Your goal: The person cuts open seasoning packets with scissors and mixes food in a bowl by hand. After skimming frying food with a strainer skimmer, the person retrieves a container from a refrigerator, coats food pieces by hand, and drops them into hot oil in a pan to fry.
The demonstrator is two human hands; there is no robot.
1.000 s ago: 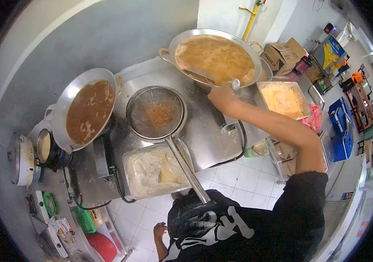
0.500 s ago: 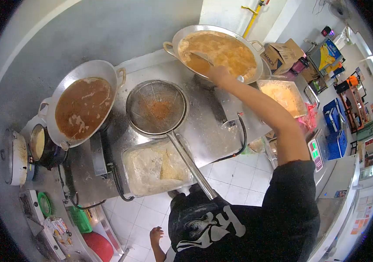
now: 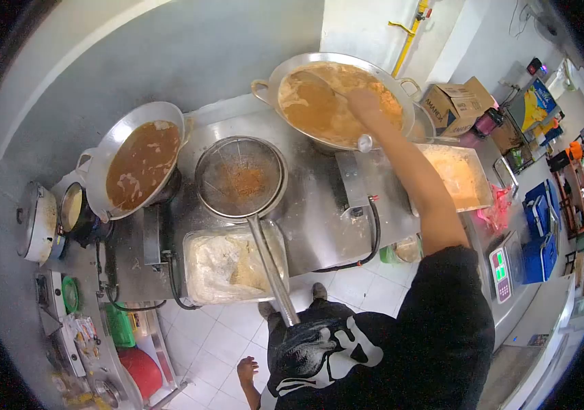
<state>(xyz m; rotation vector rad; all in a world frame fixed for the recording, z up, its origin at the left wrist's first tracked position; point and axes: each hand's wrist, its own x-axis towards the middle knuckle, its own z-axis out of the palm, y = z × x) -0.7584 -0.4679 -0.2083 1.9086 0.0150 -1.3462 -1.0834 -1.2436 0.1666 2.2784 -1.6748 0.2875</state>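
My right hand (image 3: 364, 108) reaches over the far wok (image 3: 275, 75), fingers closed around a metal ladle-like utensil (image 3: 321, 83) whose head dips into the bubbling brown liquid. Orange-brown pieces of food (image 3: 389, 102) gather on the wok's right side. A round silver piece (image 3: 366, 142) shows at the near rim, beside my forearm. My left hand (image 3: 247, 370) hangs low by my side, loosely curled with fingers apart and nothing in it. A large round strainer (image 3: 241, 176) with crumbs in its mesh lies on the steel counter, its long handle pointing toward me.
A second wok (image 3: 177, 113) of brown liquid stands at left, near small pots (image 3: 38, 222). A tub of white flour (image 3: 220, 263) sits at the counter's front edge. At right are a tray of orange powder (image 3: 456, 174), a cardboard box (image 3: 452, 109) and a digital scale (image 3: 502, 273).
The utensil has swept through the wok with my right hand, and more orange-brown food shows at the right side. My view has shifted slightly. My left hand stays low.
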